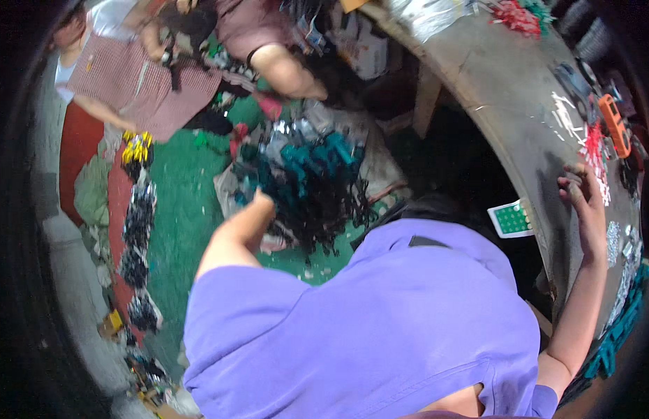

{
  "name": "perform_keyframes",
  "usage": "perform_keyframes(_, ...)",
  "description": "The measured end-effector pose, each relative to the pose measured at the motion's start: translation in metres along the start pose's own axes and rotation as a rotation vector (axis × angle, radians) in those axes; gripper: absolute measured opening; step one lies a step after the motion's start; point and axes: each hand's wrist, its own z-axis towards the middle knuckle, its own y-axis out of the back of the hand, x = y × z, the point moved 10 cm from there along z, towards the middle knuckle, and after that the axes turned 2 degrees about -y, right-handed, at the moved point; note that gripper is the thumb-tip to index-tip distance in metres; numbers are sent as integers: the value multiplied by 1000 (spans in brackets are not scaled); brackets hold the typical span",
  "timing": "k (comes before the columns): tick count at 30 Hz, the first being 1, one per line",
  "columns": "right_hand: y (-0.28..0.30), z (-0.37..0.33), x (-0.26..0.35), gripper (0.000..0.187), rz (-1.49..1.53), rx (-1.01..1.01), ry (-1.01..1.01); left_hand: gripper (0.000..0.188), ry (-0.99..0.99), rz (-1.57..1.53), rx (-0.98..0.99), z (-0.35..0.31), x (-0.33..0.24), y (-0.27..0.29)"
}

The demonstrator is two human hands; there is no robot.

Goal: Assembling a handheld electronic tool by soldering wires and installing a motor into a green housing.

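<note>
My left hand reaches down to a big heap of teal and black strap-like pieces near the floor. Its fingers are smeared by motion and partly lost against the heap, so whether they grip a piece is unclear. My right hand is at the grey worktop on the right, its fingers loosely bent and apart with nothing visible in them. Beside it lie red and white strips and an orange tool-like object. The heap rests on a pale sack or sheet.
Two other people sit at the upper left, one with a checked cloth over the lap. Bundles of yellow pieces and dark pieces line the left side. A green and white card juts from the worktop edge. Teal pieces hang at the lower right.
</note>
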Motion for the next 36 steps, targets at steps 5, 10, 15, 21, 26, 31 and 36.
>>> perform_keyframes(5,7,-26,9,34,50,-4,8,46,-127,-286,-354,-40,-37,88)
perform_keyframes(10,11,-30,2,33,180,-15,27,25,-242,-746,-1810,-344,31,352)
perform_keyframes(15,8,-40,7,29,115,-20,18,45,4,-445,-2536,-530,87,475)
perform_keyframes(21,26,-36,-1,27,28,-68,41,64,165,-757,-2298,-525,215,573)
perform_keyframes(26,74,35,26,28,-177,-216,243,63,102,-725,-2340,-531,213,585)
perform_keyframes(31,98,128,62,28,-551,-368,394,70,143,-747,-2561,-556,200,552)
perform_keyframes(36,101,170,55,28,-825,-314,207,71,-295,-838,-2444,-569,124,533)
